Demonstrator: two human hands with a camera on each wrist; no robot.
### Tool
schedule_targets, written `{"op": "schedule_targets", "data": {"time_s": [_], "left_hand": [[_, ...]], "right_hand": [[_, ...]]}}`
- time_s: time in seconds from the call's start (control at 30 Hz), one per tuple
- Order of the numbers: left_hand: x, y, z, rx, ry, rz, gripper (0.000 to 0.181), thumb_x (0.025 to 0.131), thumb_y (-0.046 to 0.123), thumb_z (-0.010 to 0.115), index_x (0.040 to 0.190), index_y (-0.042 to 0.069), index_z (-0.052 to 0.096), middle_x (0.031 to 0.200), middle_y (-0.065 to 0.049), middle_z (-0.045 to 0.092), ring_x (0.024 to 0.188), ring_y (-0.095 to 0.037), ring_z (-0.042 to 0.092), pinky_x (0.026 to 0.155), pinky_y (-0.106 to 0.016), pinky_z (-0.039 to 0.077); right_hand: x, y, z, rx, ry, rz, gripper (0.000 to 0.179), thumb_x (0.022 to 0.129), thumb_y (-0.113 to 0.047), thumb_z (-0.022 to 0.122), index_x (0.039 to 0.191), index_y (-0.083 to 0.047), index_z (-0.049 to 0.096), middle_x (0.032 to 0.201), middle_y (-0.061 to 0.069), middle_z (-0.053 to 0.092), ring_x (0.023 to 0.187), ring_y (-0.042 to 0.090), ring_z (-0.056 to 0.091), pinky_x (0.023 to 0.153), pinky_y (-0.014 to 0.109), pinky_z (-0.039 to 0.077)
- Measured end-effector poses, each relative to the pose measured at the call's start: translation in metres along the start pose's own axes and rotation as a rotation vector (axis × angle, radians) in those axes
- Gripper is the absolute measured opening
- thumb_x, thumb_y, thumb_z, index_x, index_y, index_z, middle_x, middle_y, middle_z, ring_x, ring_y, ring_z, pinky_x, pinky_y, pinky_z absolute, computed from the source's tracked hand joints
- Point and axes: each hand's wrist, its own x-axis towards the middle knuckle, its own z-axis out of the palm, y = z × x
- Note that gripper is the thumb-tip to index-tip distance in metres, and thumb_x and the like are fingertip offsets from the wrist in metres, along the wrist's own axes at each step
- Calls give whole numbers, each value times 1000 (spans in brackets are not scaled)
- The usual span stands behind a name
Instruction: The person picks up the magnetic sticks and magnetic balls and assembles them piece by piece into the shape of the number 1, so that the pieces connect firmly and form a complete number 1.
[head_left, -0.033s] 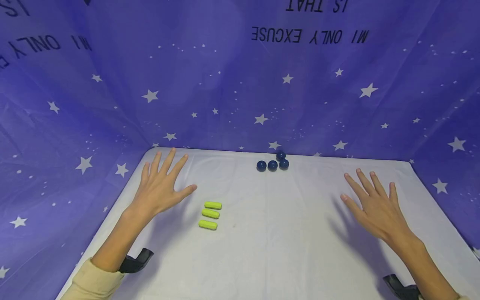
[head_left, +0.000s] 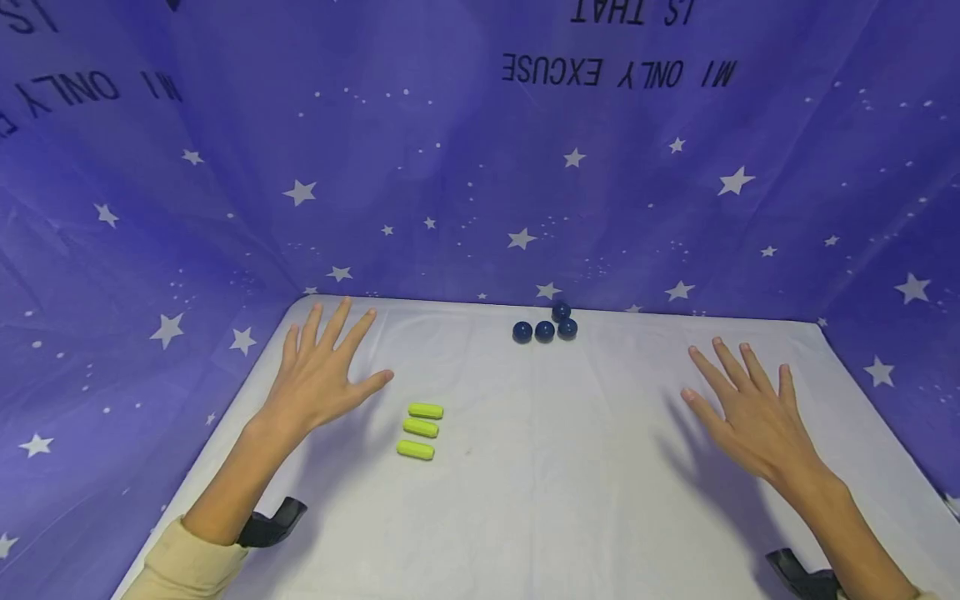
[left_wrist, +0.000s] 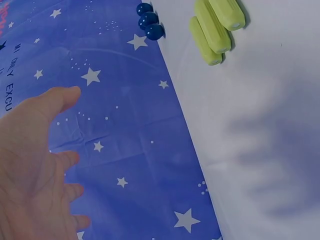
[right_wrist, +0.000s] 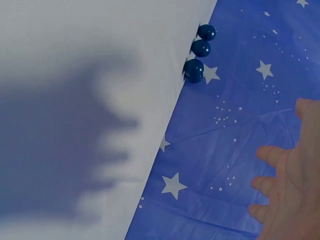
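Both hands hover above a white-covered table with fingers spread and nothing held. My left hand [head_left: 311, 383] is at the left, its thumb pointing toward three yellow-green ridged sticks [head_left: 421, 427] that lie in a short column just right of it. On the right side my right hand [head_left: 761, 421] casts a shadow on the cloth and touches no object. Several shiny dark blue balls [head_left: 545, 332] sit close together at the table's back edge, between the two hands. In the left wrist view the sticks [left_wrist: 212, 27] and some balls [left_wrist: 154, 31] show beyond the thumb.
The white tablecloth [head_left: 540, 483] ends at a blue-purple curtain [head_left: 450, 167] with stars and upside-down lettering, which rises at the back and both sides. A black strap [head_left: 273, 523] is on the left wrist, another [head_left: 801, 575] on the right.
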Motion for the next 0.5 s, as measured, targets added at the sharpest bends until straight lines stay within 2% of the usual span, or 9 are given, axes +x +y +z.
{"op": "schedule_targets", "data": {"time_s": [0.33, 0.5], "left_hand": [[1, 2, 6, -19, -10, 16, 86, 93, 64, 54, 159, 18, 24, 165, -18, 6, 147, -47, -5, 110, -71, -3], [4, 2, 13, -63, 17, 51, 79, 95, 50, 61, 158, 15, 29, 162, -21, 18, 145, -50, 10, 109, -73, 11]], "right_hand": [[-5, 1, 1, 0, -7, 14, 65, 103, -45, 49, 158, -17, 30, 162, 20, 19, 149, 40, 0, 108, 67, -17], [-5, 0, 0, 44, 23, 12, 61, 103, -42, 50, 155, -15, 36, 160, 20, 25, 147, 45, 13, 111, 69, -6]]}}
